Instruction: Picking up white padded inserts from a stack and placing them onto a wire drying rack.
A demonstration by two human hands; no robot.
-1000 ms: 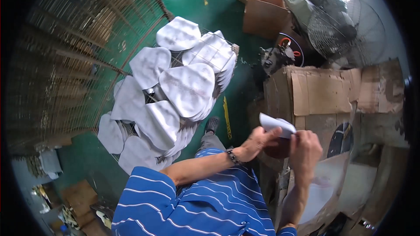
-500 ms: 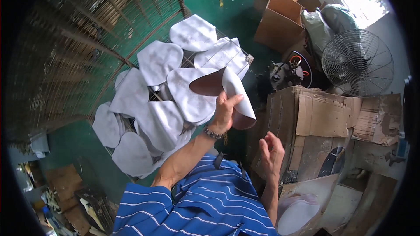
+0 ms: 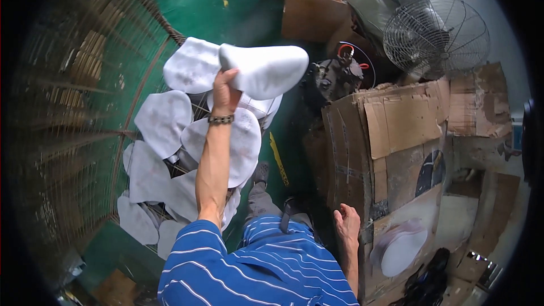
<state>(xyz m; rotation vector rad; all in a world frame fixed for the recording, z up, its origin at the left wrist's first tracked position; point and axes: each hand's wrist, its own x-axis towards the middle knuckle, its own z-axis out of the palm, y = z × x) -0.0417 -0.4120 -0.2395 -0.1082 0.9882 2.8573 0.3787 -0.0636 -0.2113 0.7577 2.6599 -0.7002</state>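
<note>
Left hand (image 3: 225,96): I'm gripping the white piece (image 3: 266,69) by its left end, upper centre of frame, probably leaving its broad part free. Right hand (image 3: 348,224) is hanging empty, half-curled, lower right. White sheets (image 3: 164,124) are overlapping centre-left, likely saving space.

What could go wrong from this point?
The left hand alone grips the curved white piece near one end, so it might slip or flop.
The overlapping white pieces lie loosely below; a bump from the arm could perhaps slide some onto the green floor.
</note>
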